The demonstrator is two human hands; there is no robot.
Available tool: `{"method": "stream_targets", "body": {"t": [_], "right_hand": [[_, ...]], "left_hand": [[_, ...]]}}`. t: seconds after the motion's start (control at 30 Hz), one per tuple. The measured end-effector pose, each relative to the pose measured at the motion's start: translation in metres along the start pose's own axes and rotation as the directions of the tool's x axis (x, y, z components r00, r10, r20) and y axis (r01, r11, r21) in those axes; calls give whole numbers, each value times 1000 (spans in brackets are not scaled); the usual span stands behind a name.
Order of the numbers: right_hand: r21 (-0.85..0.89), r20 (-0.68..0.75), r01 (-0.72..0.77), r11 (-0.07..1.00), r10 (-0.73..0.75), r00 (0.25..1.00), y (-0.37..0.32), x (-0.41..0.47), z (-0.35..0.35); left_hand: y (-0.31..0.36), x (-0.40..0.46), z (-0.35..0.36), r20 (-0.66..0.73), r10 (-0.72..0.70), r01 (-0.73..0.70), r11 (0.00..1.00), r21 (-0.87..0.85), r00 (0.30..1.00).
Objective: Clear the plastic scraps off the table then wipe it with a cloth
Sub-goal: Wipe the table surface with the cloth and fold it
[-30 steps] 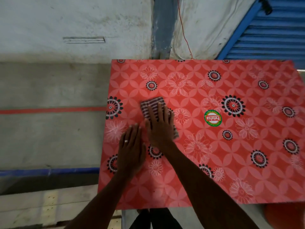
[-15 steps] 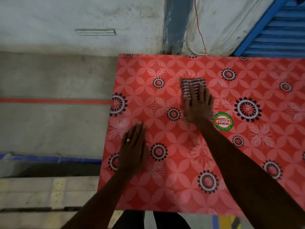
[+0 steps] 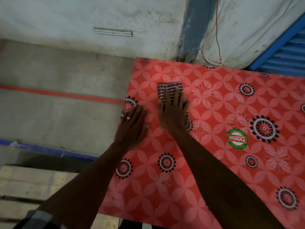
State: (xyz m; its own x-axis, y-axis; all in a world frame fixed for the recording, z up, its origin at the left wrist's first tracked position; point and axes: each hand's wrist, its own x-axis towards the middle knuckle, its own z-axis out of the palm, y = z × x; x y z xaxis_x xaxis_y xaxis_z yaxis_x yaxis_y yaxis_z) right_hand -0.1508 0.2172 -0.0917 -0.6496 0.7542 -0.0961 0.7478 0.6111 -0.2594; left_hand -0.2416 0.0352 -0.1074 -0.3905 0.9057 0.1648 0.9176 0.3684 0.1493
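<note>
Two hands lie flat on the table (image 3: 214,171). Right hand (image 3: 172,113) presses the striped cloth (image 3: 170,90) beneath straight fingers, cloth protruding beyond fingertips. Left hand (image 3: 132,128), fingers straight, rests just beside, holding nothing.

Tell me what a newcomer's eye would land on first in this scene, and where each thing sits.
The red flower-patterned table fills the right of the view. Near its far left corner, the right hand presses a striped cloth flat under straight fingers. Beside it, the left hand, wearing a ring, rests flat at the table's left edge. A round green-and-red sticker sits to the right.
</note>
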Motion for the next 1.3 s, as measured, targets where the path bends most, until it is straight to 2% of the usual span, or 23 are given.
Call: {"method": "stream_targets", "body": {"t": [0.1, 0.2, 0.4, 0.5, 0.7, 0.8, 0.93, 1.03, 1.13, 1.2, 1.3], "right_hand": [[-6, 11, 187, 982, -187, 982, -8, 12, 1], [-12, 25, 254, 967, -254, 967, 12, 33, -4], [-96, -2, -35, 995, 35, 999, 73, 77, -29], [-46, -27, -203, 978, 202, 979, 107, 93, -39], [10, -80, -352, 936, 352, 933, 81, 107, -29], [-8, -32, -254, 967, 253, 967, 34, 116, -18], [-61, 44, -39, 997, 42, 998, -39, 124, 2], [-41, 98, 177, 983, -172, 980, -71, 120, 6], [-51, 152, 297, 953, -287, 946, -63, 122, 1], [-81, 111, 270, 960, -260, 959, -45, 126, -3], [-72, 21, 2, 997, -1, 1000, -6, 129, -12]], "left_hand": [[-4, -1, 3, 8, 1, -1, 1000, -17, 1000], [-4, 0, 2, -20, -16, 15, 999, -50, 1000], [-5, -1, -2, -34, -46, 44, 997, -66, 998], [-4, 0, -3, -23, -50, 48, 996, -77, 999], [-3, -1, -6, -20, -57, 54, 994, -92, 998], [-4, 0, -5, -12, -52, 51, 993, -109, 999], [-15, 0, -6, 6, -15, 16, 985, -171, 1000], [-24, 0, -10, -12, -5, 3, 983, -186, 1000], [-27, -3, -9, -14, -8, 5, 972, -234, 1000], [-28, -4, -9, -19, -4, -1, 968, -251, 1000], [-30, -9, -10, -17, 9, -13, 967, -255, 1000]]}}
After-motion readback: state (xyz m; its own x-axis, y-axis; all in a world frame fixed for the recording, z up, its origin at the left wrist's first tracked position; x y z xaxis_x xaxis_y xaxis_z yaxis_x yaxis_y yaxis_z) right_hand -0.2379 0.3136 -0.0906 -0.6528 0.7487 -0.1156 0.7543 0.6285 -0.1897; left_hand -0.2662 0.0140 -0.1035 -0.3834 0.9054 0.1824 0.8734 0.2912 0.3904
